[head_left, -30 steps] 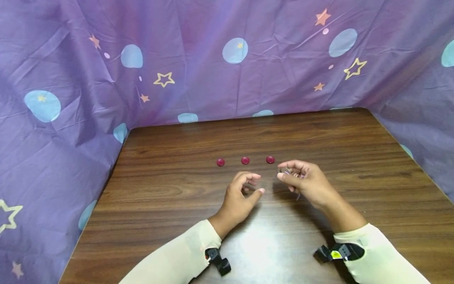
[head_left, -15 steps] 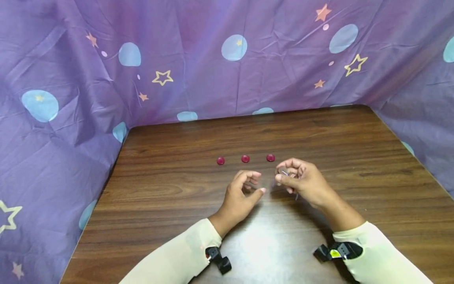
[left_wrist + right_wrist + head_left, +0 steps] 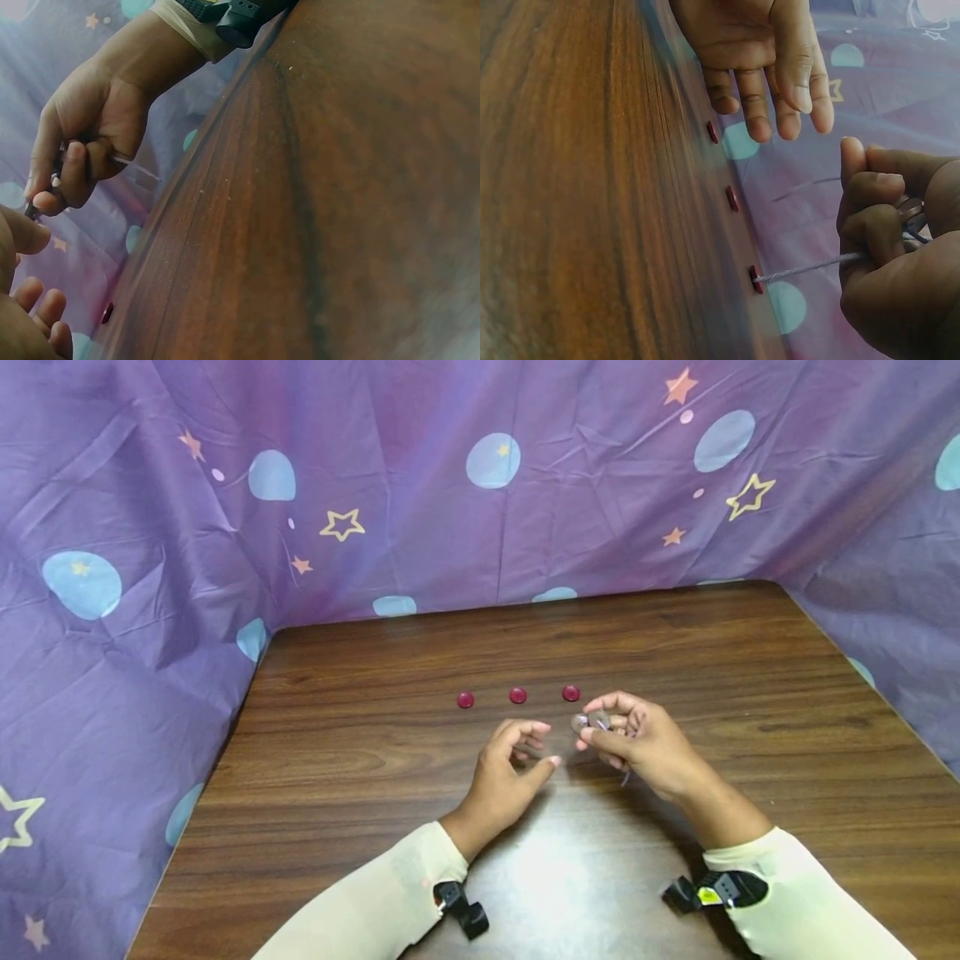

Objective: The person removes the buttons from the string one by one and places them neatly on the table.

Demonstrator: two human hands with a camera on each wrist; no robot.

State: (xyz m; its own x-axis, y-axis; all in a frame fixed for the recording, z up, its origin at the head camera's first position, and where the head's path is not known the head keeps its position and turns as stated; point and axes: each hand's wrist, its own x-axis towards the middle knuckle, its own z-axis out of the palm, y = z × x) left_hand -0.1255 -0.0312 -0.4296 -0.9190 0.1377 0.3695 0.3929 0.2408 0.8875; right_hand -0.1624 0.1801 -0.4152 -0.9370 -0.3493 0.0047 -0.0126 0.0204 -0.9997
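Note:
In the head view my right hand (image 3: 637, 739) pinches grey-brown round buttons (image 3: 599, 720) between thumb and forefinger, two of them showing side by side. A thin lilac string (image 3: 810, 267) runs out of its curled fingers, and a second loose end sticks out past the fingertips in the right wrist view. The rest of what lies in the palm is hidden by the fingers. My left hand (image 3: 510, 777) hovers just to the left, fingers loosely bent and thumb apart, with nothing in it. Three dark red buttons (image 3: 518, 695) lie in a row on the table beyond both hands.
The brown wood-grain table (image 3: 337, 827) extends under both arms. A purple curtain (image 3: 420, 510) with stars and blue spots hangs along its back and sides. Both wrists carry black cameras (image 3: 462, 910) over pale sleeves.
A second grey-brown button has come into sight at my right fingertips, left of the first. My left hand stays almost still, and the red buttons have not moved on the table.

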